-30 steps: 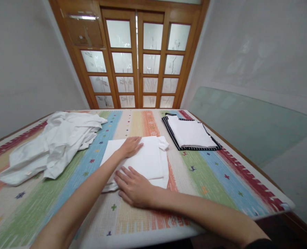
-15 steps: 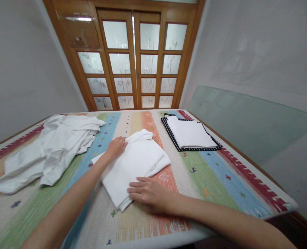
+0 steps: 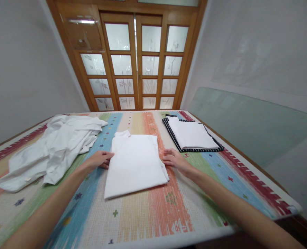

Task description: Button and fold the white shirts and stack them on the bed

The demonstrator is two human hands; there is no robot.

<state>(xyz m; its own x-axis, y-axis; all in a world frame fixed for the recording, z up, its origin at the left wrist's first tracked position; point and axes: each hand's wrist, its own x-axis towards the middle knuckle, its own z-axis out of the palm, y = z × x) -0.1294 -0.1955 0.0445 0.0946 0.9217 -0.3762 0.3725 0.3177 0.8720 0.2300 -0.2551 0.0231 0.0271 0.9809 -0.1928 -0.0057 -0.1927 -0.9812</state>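
Note:
A folded white shirt (image 3: 136,164) lies flat in the middle of the table, its collar at the far left corner. My left hand (image 3: 101,159) is at the shirt's left edge, fingers bent and pinching the border. On the opposite side my right hand (image 3: 176,160) reaches in with fingers extended, the tips against or just beside the right edge. Some loose layers show along that right edge.
A heap of unfolded white shirts (image 3: 57,148) covers the table's left side. At the far right lies a folded white garment (image 3: 193,133) on a black-and-white striped one (image 3: 173,135). A striped colourful cloth (image 3: 132,221) covers the table; a glass-paned wooden door (image 3: 138,62) stands behind.
The folded shirt has turned counterclockwise, and its collar has moved left. My left hand has come nearer and left; my right hand has moved away from me and right.

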